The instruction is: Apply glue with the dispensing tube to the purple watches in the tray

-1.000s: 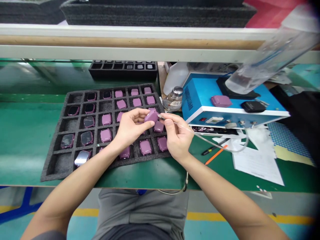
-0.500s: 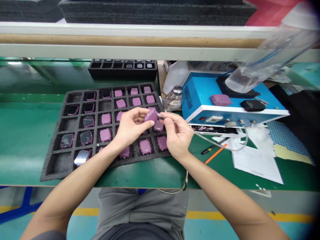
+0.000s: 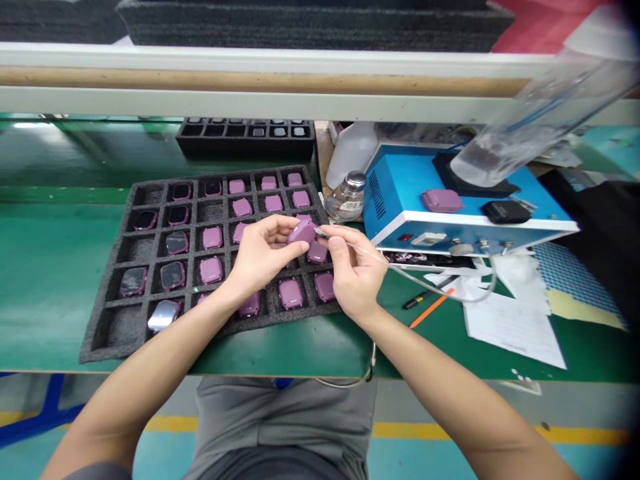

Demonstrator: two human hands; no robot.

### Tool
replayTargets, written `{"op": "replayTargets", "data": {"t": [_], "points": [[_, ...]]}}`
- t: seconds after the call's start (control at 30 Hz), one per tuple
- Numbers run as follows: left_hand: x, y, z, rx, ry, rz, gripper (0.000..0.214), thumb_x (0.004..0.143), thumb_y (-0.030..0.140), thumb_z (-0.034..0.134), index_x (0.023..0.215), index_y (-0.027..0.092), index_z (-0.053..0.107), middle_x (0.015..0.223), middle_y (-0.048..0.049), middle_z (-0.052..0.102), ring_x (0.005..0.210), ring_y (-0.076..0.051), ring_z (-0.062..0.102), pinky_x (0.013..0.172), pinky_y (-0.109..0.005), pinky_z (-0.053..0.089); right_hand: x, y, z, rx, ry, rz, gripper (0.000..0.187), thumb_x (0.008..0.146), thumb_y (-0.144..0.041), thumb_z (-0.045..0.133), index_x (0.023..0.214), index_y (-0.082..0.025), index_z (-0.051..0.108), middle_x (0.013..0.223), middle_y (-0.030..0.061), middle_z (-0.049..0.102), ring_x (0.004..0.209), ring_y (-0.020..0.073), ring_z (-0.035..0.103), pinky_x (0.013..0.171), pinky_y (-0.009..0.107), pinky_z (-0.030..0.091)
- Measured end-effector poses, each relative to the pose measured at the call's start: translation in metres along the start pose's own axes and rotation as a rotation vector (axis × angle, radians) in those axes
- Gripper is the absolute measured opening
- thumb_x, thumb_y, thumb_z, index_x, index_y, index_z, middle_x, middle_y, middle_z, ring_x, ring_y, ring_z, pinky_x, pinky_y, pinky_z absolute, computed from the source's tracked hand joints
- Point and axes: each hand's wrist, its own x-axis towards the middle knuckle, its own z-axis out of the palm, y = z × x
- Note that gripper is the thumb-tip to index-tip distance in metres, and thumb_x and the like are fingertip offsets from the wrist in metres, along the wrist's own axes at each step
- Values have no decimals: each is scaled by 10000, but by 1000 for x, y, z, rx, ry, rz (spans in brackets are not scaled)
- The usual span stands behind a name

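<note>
Between the thumb and fingers of my left hand [image 3: 265, 253] is a purple watch case [image 3: 302, 233], tilted above the foam tray. My right hand [image 3: 357, 267] pinches a thin dispensing nozzle [image 3: 323, 233] with a clear tube [image 3: 425, 272] running from it to the blue machine. The nozzle's tip is at the right edge of the watch case; whether it touches cannot be made out. Below both hands lies the dark grey foam tray [image 3: 120, 323], its compartments holding several purple watch cases [image 3: 291, 293] and some with dark screens [image 3: 173, 275].
Right of the tray stands a blue dispenser machine [image 3: 400, 180] carrying a purple case [image 3: 443, 200], a black block [image 3: 506, 211] and a clear cylinder [image 3: 493, 157]. A glass bottle [image 3: 346, 199] is beside it. Pens [image 3: 433, 308] and papers [image 3: 515, 333] lie in front. A second tray [image 3: 240, 145] sits behind.
</note>
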Motion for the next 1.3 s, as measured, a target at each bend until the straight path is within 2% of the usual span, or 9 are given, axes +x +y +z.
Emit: {"op": "replayTargets", "data": {"t": [1.3], "points": [[1, -2, -1, 38, -4, 21, 340, 682, 233, 884, 983, 140, 756, 973, -71, 779, 854, -171, 714, 791, -281, 560, -1, 2, 0, -14, 5, 9, 180, 1020, -325, 636, 1093, -238, 776, 1099, 67, 762, 1028, 219, 738, 930, 428, 659]]}}
